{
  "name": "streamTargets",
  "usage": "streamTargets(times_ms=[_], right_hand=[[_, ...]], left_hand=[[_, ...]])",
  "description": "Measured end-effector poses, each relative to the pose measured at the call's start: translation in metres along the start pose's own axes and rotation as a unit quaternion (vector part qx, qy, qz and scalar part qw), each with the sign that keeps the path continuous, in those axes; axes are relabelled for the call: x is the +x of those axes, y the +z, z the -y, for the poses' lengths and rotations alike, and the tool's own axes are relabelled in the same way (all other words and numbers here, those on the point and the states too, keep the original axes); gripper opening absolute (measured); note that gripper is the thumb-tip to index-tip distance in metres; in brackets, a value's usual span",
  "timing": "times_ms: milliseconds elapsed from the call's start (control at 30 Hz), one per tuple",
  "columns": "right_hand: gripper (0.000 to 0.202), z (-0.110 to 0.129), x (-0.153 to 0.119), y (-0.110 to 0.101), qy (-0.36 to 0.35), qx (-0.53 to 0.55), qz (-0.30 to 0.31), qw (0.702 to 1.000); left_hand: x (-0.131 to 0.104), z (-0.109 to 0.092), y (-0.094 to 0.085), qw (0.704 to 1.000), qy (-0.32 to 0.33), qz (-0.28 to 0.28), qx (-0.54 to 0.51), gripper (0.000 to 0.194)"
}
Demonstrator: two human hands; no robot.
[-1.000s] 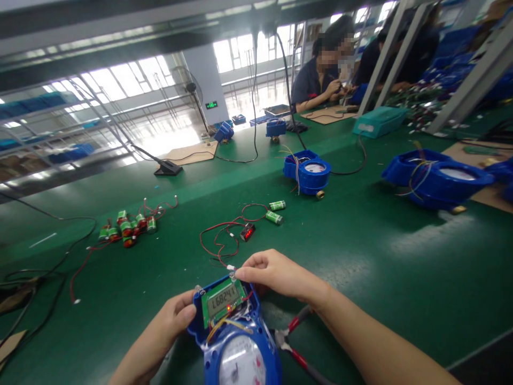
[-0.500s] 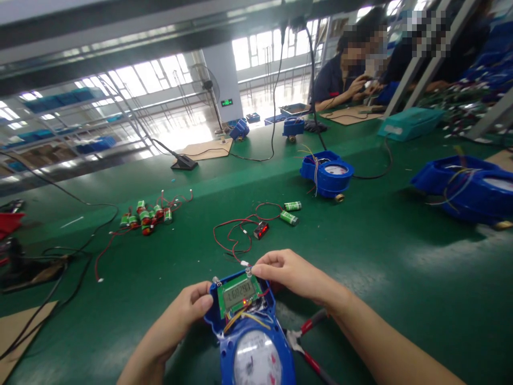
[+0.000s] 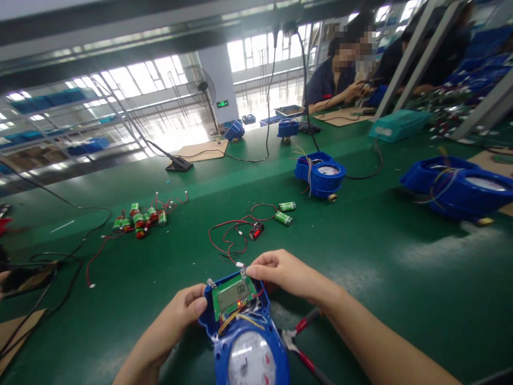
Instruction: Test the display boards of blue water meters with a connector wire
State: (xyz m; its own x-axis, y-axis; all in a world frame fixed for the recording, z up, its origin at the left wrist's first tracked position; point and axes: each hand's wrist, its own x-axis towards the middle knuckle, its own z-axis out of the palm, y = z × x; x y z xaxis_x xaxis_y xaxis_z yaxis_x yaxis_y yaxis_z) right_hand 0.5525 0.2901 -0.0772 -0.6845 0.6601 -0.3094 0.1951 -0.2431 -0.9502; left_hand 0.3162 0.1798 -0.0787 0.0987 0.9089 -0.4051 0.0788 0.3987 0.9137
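Observation:
A blue water meter [image 3: 282, 347] with a round dial [image 3: 251, 361] lies in front of me. Its upper compartment holds a green circuit board [image 3: 216, 306] with a display [image 3: 232, 295] and a lit red light. My left hand [image 3: 186, 310] is closed on the housing's left edge. At the upper right corner my right hand [image 3: 280, 272] pinches the meter's rim, its fingertips against a small clear part [image 3: 242, 273]; the fingers' far side is hidden. A white connector [image 3: 239, 264] leads by red and black wires to a small red-lit readout [image 3: 256, 231]. Red-handled pliers [image 3: 289, 339] lie right of the meter.
Two green batteries [image 3: 284, 217] lie beyond the readout, and several wired batteries [image 3: 138, 219] are piled at left. Other blue meters [image 3: 320, 174] stand farther back and right. A teal box [image 3: 398, 125] sits near metal posts. Two people work across the bench [image 3: 352, 256].
The display has gone from a row of several digits to zeros at its right end. Both hands keep their hold on the meter; the whole view has shifted slightly.

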Motion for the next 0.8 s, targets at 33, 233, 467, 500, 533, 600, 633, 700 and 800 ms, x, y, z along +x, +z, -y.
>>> streamTargets(times_ms=[33, 233, 467, 500, 533, 600, 633, 700, 800], right_hand=[[0.052, 0.0001, -0.0001, 0.0000, 0.000, -0.001, -0.001, 1.000], [0.051, 0.0000, -0.0002, -0.0006, 0.007, 0.006, 0.004, 1.000], [0.052, -0.0019, -0.0005, -0.0011, -0.001, -0.004, 0.004, 1.000], [0.052, -0.0022, -0.0003, -0.0013, -0.002, -0.004, 0.004, 1.000], [0.052, -0.0025, -0.0001, -0.0015, -0.002, -0.005, 0.003, 1.000], [0.053, -0.0031, 0.0004, -0.0019, -0.001, -0.007, 0.001, 1.000], [0.053, -0.0035, 0.0008, -0.0020, -0.001, -0.007, 0.001, 1.000], [0.053, -0.0042, 0.0015, -0.0021, -0.001, -0.005, 0.003, 1.000], [0.053, -0.0048, 0.0021, -0.0018, 0.002, 0.002, 0.006, 1.000]], left_hand=[[0.0001, 0.0011, -0.0007, 1.000, 0.008, 0.009, 0.002, 0.072], [-0.0009, 0.0045, -0.0034, 1.000, 0.020, 0.015, 0.016, 0.070], [-0.0009, 0.0050, -0.0042, 0.999, 0.026, 0.016, 0.023, 0.071], [-0.0008, 0.0055, -0.0045, 0.999, 0.025, 0.016, 0.023, 0.071], [-0.0008, 0.0062, -0.0048, 0.999, 0.023, 0.016, 0.023, 0.071], [-0.0005, 0.0075, -0.0056, 0.999, 0.017, 0.019, 0.020, 0.071], [-0.0003, 0.0082, -0.0060, 0.999, 0.017, 0.021, 0.019, 0.071], [0.0004, 0.0093, -0.0066, 0.999, 0.018, 0.025, 0.016, 0.071], [0.0009, 0.0104, -0.0070, 0.999, 0.019, 0.031, 0.010, 0.070]])
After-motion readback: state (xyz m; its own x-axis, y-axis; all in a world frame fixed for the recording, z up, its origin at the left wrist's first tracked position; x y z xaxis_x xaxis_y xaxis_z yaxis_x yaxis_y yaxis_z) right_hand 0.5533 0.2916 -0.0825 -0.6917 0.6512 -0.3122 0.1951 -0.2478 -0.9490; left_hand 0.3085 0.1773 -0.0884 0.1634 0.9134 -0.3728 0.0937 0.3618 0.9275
